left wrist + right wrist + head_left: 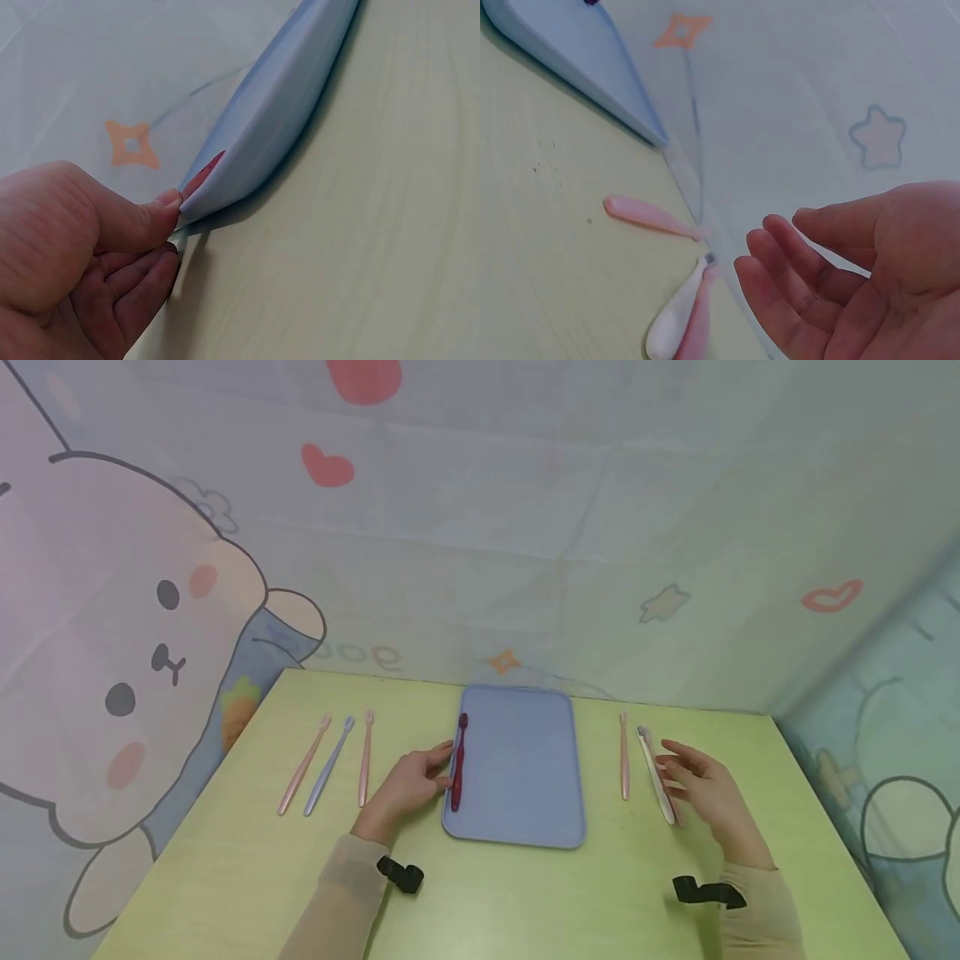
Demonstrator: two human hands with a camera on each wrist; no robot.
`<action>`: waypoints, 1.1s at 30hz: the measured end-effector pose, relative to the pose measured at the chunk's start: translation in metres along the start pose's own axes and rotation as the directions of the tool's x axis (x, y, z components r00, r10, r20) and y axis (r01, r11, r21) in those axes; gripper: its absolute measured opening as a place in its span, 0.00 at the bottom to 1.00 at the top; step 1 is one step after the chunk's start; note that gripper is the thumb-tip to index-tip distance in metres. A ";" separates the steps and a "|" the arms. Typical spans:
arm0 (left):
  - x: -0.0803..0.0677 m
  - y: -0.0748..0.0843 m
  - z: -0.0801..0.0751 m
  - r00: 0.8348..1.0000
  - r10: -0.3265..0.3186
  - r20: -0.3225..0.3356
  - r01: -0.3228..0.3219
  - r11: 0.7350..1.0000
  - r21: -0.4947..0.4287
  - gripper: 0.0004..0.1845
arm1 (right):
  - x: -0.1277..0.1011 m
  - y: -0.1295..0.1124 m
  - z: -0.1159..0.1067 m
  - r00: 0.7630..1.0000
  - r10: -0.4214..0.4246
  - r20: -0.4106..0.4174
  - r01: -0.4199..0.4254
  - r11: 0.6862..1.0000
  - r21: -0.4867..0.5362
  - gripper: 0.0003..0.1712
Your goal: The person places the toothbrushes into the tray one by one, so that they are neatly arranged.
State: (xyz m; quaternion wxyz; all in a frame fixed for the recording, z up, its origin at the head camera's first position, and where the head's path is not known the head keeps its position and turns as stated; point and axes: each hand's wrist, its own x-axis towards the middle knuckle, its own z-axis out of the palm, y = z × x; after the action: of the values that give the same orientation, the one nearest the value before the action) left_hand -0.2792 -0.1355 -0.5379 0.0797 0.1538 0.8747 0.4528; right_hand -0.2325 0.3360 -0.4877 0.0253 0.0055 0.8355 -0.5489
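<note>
Left hand (408,785) pinching dark red toothbrush (458,762) at nine o'clock on unmarked blue rectangular plastic tray (525,827). Right hand (705,785), fingers loose, over white toothbrush (656,774). No legible writing on them.

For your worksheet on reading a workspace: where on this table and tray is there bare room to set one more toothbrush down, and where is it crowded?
Free: the blue tray right of the dark red toothbrush, and the table's near strip. Crowded: the three toothbrushes far left, and the pink and white toothbrushes by the right hand.

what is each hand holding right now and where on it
The left hand holds the dark red toothbrush by its handle, at the tray's left edge. The right hand holds nothing, open beside the white toothbrush.
</note>
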 end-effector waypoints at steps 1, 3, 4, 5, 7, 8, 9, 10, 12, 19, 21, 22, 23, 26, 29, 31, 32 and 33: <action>0.000 0.000 0.000 1.000 0.005 -0.002 -0.005 1.000 0.002 0.33 | 0.000 0.002 -0.002 1.000 0.001 -0.009 -0.001 1.000 -0.008 0.31; 0.000 0.000 0.000 1.000 0.001 0.001 -0.001 1.000 -0.002 0.33 | -0.001 0.004 -0.005 1.000 0.004 -0.024 -0.005 1.000 -0.021 0.31; 0.000 0.000 0.000 1.000 0.001 0.000 -0.001 1.000 -0.005 0.33 | -0.001 0.006 -0.007 1.000 0.007 -0.030 -0.008 1.000 -0.023 0.30; 0.000 0.000 0.000 1.000 0.001 0.000 -0.001 1.000 -0.010 0.33 | -0.001 0.007 -0.008 0.999 0.011 -0.036 -0.012 1.000 -0.027 0.30; 0.000 0.000 0.000 1.000 -0.001 -0.002 0.001 1.000 -0.015 0.33 | -0.001 0.010 -0.011 0.999 0.021 -0.045 -0.023 0.999 -0.047 0.30; 0.000 0.000 0.000 1.000 -0.005 -0.001 0.005 1.000 -0.020 0.33 | -0.001 0.011 -0.012 0.998 0.028 -0.048 -0.030 0.998 -0.057 0.30; 0.000 -0.001 0.000 1.000 -0.004 -0.002 0.004 1.000 -0.021 0.33 | -0.002 0.012 -0.012 0.998 0.036 -0.050 -0.040 0.997 -0.066 0.30; 0.000 -0.001 0.000 1.000 -0.002 -0.002 0.002 1.000 -0.023 0.33 | -0.002 0.014 -0.013 0.998 0.046 -0.053 -0.050 0.996 -0.077 0.30; 0.000 -0.001 0.000 1.000 0.001 -0.002 -0.001 1.000 -0.023 0.33 | -0.002 0.016 -0.014 0.996 0.060 -0.061 -0.065 0.994 -0.092 0.30; -0.001 -0.002 0.000 1.000 -0.001 -0.003 0.000 0.999 -0.036 0.33 | 0.001 0.027 -0.015 0.993 0.097 -0.073 -0.105 0.987 -0.125 0.32; -0.001 -0.001 0.000 1.000 0.003 -0.005 -0.003 0.999 -0.034 0.33 | 0.002 0.029 -0.015 0.991 0.114 -0.071 -0.122 0.985 -0.123 0.33; -0.001 -0.001 0.000 1.000 0.003 -0.004 -0.003 0.999 -0.034 0.33 | 0.003 0.030 -0.014 0.990 0.121 -0.069 -0.129 0.984 -0.122 0.33; -0.001 -0.001 0.000 1.000 0.003 -0.002 -0.003 0.999 -0.035 0.33 | 0.003 0.031 -0.014 0.990 0.126 -0.065 -0.134 0.983 -0.125 0.34; -0.001 0.000 0.000 1.000 0.005 0.001 -0.005 1.000 -0.031 0.33 | 0.005 0.035 -0.013 0.988 0.140 -0.061 -0.147 0.979 -0.138 0.35; -0.001 0.000 -0.001 1.000 0.011 0.004 -0.011 0.999 -0.032 0.33 | 0.007 0.038 -0.013 0.989 0.137 -0.061 -0.146 0.974 -0.175 0.35; -0.001 0.000 -0.001 1.000 0.014 0.005 -0.014 0.999 -0.033 0.33 | 0.007 0.040 -0.013 0.989 0.134 -0.065 -0.144 0.969 -0.200 0.34; -0.001 0.000 -0.001 1.000 0.016 0.005 -0.015 0.999 -0.033 0.33 | 0.008 0.041 -0.013 0.989 0.132 -0.067 -0.144 0.967 -0.211 0.34; -0.001 0.000 -0.001 1.000 0.017 0.005 -0.017 0.999 -0.034 0.33 | 0.008 0.041 -0.013 0.989 0.133 -0.070 -0.145 0.964 -0.221 0.34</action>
State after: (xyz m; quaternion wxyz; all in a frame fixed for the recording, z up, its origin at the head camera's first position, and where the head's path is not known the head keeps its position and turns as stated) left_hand -0.2787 -0.1363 -0.5373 0.0806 0.1610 0.8653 0.4677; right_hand -0.2391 0.3639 -0.5209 0.0415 0.0759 0.8903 -0.4470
